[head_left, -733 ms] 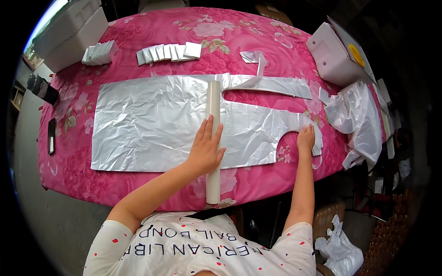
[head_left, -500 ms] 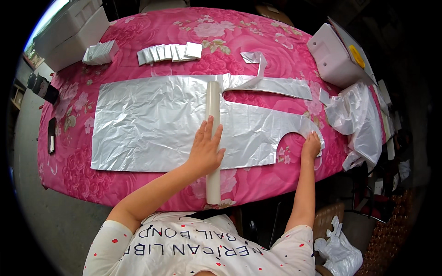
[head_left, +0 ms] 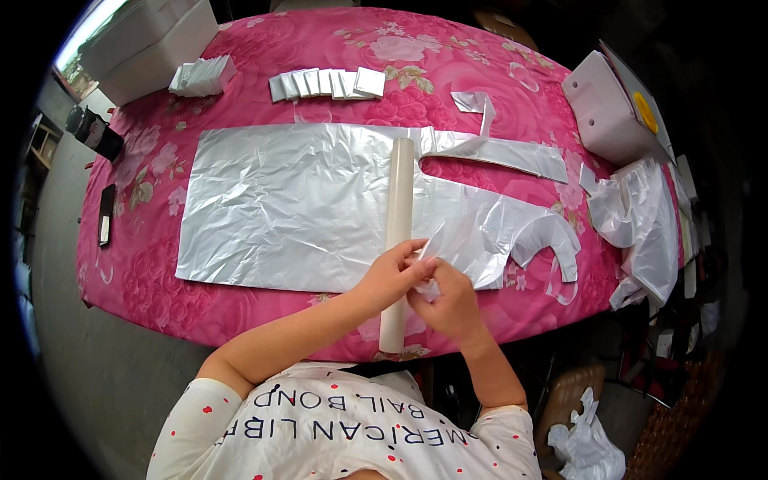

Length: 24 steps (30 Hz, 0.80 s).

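A stack of thin silvery plastic aprons (head_left: 280, 208) lies flat, its cut-out straps pointing right. Across it rests a long pale tube (head_left: 400, 184), its near end reaching toward the table's front edge. My left hand (head_left: 394, 276) and my right hand (head_left: 450, 300) meet over the tube's lower half. Both are closed, fingers pinching a lifted corner of the top plastic apron (head_left: 460, 240), which rises in a translucent fold from the stack. The fingertips partly hide each other. A curved strap (head_left: 552, 232) stays on the table at the right.
Folded silvery packets (head_left: 328, 83) lie in a row at the back, with another packet pile (head_left: 202, 78) beside a white foam box (head_left: 148, 52). At right are another foam box (head_left: 604, 108) and crumpled plastic (head_left: 640, 224). A dark bottle (head_left: 94, 134) and phone (head_left: 106, 214) sit left.
My right hand has moved left from the strap end, bringing a layer of plastic up to my left hand. My left hand has come down the tube. The view has shifted slightly.
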Tool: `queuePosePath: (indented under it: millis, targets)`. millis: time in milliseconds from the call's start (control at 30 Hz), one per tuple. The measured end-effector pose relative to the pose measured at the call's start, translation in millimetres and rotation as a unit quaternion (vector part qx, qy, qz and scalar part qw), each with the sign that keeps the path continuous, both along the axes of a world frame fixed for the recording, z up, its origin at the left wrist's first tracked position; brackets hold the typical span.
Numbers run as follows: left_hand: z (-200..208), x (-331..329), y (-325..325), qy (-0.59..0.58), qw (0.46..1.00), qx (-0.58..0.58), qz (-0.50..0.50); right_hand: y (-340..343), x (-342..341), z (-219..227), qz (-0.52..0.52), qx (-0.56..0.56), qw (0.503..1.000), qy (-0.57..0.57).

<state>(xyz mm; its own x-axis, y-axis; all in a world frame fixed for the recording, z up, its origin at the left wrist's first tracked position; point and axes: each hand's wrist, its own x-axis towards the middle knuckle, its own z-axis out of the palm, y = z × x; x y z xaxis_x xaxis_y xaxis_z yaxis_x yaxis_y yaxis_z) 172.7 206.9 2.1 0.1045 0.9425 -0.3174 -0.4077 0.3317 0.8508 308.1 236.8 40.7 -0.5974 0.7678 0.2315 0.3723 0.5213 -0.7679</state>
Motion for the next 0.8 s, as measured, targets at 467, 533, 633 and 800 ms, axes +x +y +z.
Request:
queuePosePath:
  millis: [467, 533, 633, 800]
  targets:
    - [-21.9, -288.7, -100.6, 0.332, 0.92, -0.156, 0.138, -59.5, 10.0, -21.7, -0.097, -0.093, 0.947, -0.291]
    - [-26.8, -298.3, -98.7, 0.438, 0.878, -0.12, 0.151, -62.4, 9.9, -30.0, -0.083, -0.197, 0.929, -0.302]
    - [-14.4, -266.2, -81.9, 0.646, 0.735, 0.035, 0.205, -67.3, 11.0, -38.4, -0.09, -0.161, 0.93, -0.319]
    - [13.4, -148.6, -27.8, 0.628, 0.712, 0.3, 0.099, -62.1, 16.5, -35.8, -0.084, -0.178, 0.927, -0.319]
